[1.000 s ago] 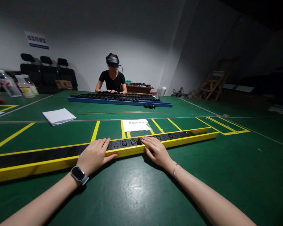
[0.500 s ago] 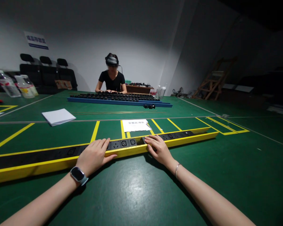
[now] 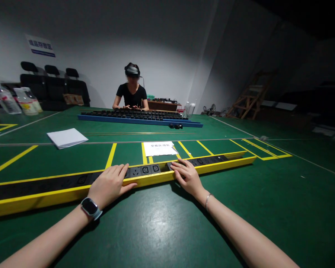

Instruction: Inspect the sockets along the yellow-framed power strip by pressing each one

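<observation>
A long yellow rail, shaped like an open channel, lies across the green table in front of me. Black socket modules sit in a row inside it, with a short gap between two of them near the middle. My left hand is closed over the rail left of the gap, its fingers on the modules and its thumb along the front wall. Just right of the gap, my right hand bends its fingers onto a black socket module, thumb beside the front wall. The fingers partly hide the modules beneath.
Behind the rail lie a paper label and folded white paper. Blue rails with black modules lie farther off, before a seated person. Bottles stand at left. Yellow tape marks the table.
The view has shifted slightly, so the scene sits a little farther left. Both my hands keep their places on the rail and modules. The other person's hands have moved slightly.
</observation>
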A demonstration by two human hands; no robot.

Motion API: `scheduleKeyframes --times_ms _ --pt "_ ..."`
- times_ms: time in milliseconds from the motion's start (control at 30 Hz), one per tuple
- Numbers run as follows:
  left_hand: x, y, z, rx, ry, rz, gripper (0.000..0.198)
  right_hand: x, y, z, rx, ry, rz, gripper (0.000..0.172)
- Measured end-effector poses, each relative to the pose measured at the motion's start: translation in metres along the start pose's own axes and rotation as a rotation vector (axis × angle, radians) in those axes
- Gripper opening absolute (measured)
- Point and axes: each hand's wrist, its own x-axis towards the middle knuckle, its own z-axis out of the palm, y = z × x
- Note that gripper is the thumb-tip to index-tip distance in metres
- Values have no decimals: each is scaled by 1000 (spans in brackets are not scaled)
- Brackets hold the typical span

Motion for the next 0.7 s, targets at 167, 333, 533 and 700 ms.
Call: scheduleKeyframes --times_ms 167,333,533,700 --pt "0 0 0 -13 3 -5 74 1 4 2 7 29 14 26" --pt "1 0 -1 -28 1 -7 75 2 7 5 31 59 10 25" --pt "1 1 -2 -50 12 -13 74 -2 12 3 113 90 58 25" --pt "1 1 -1 -51 9 -13 74 -6 13 -1 109 80 68 27"
